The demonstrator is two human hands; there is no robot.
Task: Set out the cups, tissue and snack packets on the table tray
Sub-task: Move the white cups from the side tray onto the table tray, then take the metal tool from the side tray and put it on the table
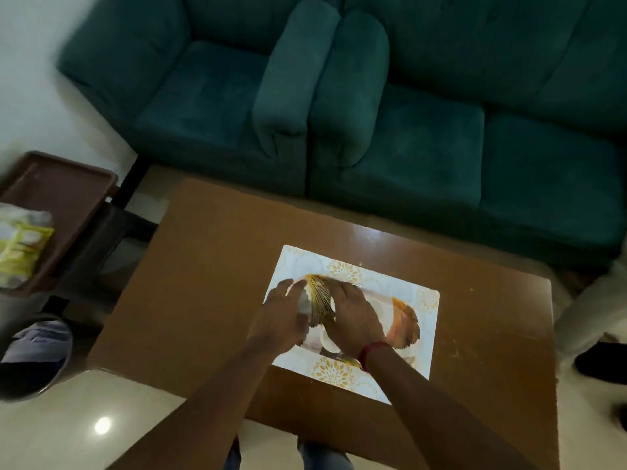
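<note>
We reach both forearms over the glossy brown table (pixel 210 266). On its flat white, gold-flowered tray (pixel 422 347), our left hand (pixel 283 315) lays straight fingers against one gold-ribbed cup (pixel 320 300). Our right hand (pixel 353 313) covers it, grip lost in blur. Far left, yellow packets (pixel 20 245) lie on a brown side tray (pixel 68 184). Beyond, two plush teal sofas (pixel 407 130).

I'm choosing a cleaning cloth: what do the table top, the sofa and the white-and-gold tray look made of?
Table top: brown wood or laminate, semi-gloss, with a light glare near its far edge. Sofa: teal plush fabric, velvet-like, its nap mottled. Tray: flat, smooth, white with gold floral print; plastic or coated board, unclear through blur.
</note>
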